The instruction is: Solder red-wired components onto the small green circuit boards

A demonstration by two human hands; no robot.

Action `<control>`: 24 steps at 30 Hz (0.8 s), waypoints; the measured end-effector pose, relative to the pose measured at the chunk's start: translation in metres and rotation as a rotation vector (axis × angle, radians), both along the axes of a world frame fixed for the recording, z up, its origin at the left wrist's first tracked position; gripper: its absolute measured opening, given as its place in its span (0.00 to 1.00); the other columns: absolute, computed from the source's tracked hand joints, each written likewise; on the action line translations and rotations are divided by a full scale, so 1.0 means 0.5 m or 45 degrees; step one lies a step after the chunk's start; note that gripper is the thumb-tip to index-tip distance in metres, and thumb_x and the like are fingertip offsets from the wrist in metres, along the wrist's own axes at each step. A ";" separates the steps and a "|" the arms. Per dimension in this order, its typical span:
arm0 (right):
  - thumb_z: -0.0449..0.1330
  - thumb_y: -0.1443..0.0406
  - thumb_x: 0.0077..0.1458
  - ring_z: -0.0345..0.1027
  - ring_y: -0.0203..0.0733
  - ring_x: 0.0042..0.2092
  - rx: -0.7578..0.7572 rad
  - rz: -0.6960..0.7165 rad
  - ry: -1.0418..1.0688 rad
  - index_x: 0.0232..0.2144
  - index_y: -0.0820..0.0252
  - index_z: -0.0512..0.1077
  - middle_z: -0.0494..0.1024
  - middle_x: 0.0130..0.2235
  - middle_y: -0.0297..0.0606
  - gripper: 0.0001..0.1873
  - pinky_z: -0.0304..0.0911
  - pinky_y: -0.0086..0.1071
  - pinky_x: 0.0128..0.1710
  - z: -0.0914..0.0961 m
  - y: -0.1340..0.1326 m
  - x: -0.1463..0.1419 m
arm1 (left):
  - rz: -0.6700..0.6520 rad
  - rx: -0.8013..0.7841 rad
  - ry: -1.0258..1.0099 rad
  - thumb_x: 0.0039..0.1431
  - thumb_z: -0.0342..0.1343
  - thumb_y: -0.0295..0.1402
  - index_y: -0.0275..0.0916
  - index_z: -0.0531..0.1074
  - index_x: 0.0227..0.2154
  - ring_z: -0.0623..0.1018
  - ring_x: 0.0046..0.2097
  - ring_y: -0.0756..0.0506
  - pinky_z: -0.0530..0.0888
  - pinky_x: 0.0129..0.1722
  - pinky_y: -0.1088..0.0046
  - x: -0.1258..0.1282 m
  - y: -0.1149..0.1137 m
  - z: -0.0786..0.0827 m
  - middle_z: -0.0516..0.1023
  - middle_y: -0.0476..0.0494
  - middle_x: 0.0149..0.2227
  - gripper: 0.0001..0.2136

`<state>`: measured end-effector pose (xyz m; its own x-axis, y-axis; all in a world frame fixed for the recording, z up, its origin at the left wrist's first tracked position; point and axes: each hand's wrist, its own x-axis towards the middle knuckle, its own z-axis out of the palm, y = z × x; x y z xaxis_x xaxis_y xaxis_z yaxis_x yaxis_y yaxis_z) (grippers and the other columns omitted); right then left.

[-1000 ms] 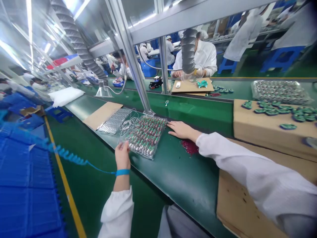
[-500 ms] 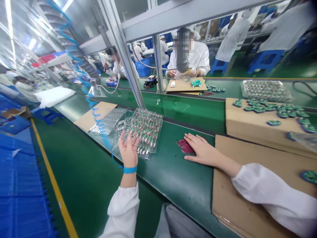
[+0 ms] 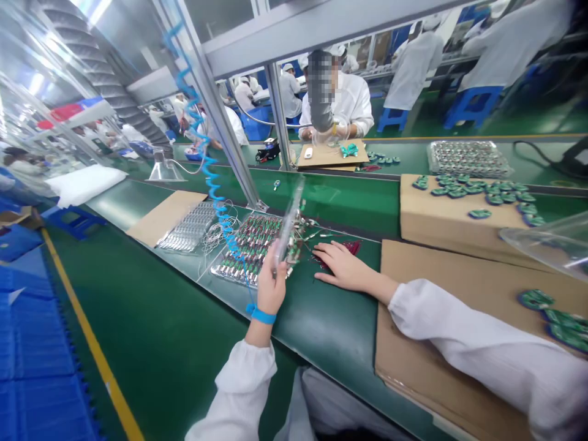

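Observation:
My left hand (image 3: pixel 272 283) grips the near edge of a clear plastic tray (image 3: pixel 288 222) and holds it tipped up on its side, with small parts spilling from its far end. Under it a second clear tray (image 3: pixel 245 246) full of green and red components lies flat on the green belt (image 3: pixel 321 318). My right hand (image 3: pixel 340 267) rests flat on the belt, fingers spread, beside a small heap of red bits (image 3: pixel 351 247). A blue wrist strap with a coiled blue cord (image 3: pixel 212 177) runs up from my left wrist.
Cardboard sheets (image 3: pixel 441 318) lie at my right, with green round parts (image 3: pixel 478 196) on a further cardboard box. Another clear tray (image 3: pixel 188 226) sits on cardboard to the left. A metal post (image 3: pixel 229 141) rises behind the trays. Across the belt, people in white coats work.
My left hand has taken the top clear tray by its edge and tilted it upright off the stack. My right hand slid left past the red bits. The view shifted right.

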<state>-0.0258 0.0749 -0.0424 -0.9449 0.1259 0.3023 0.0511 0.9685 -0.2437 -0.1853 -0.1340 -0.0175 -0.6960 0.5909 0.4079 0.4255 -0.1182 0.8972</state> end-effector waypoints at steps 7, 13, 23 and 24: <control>0.52 0.52 0.69 0.65 0.59 0.64 0.000 0.014 0.009 0.63 0.65 0.68 0.71 0.62 0.56 0.29 0.56 0.55 0.66 -0.004 -0.007 -0.020 | 0.103 0.093 -0.188 0.69 0.51 0.54 0.40 0.68 0.62 0.74 0.64 0.36 0.73 0.62 0.57 -0.015 0.001 -0.022 0.72 0.29 0.63 0.28; 0.54 0.54 0.68 0.67 0.58 0.62 -0.029 0.047 -0.003 0.61 0.62 0.70 0.73 0.61 0.54 0.26 0.60 0.53 0.63 0.012 -0.001 -0.016 | 0.287 0.426 -0.302 0.72 0.49 0.51 0.45 0.59 0.64 0.78 0.61 0.37 0.78 0.56 0.58 -0.073 -0.039 0.046 0.68 0.30 0.66 0.25; 0.59 0.58 0.68 0.72 0.50 0.55 0.037 -0.314 0.002 0.55 0.61 0.72 0.75 0.56 0.46 0.18 0.69 0.50 0.55 0.052 0.211 -0.044 | 0.923 0.168 -0.319 0.76 0.33 0.41 0.39 0.61 0.56 0.83 0.51 0.40 0.83 0.45 0.61 -0.433 -0.236 0.156 0.75 0.32 0.55 0.18; 0.60 0.58 0.67 0.72 0.49 0.55 0.062 -0.354 -0.003 0.56 0.59 0.72 0.75 0.57 0.45 0.18 0.70 0.50 0.54 0.051 0.231 -0.061 | 0.960 0.138 -0.324 0.75 0.33 0.39 0.39 0.62 0.54 0.83 0.48 0.40 0.83 0.43 0.60 -0.458 -0.244 0.168 0.77 0.33 0.50 0.17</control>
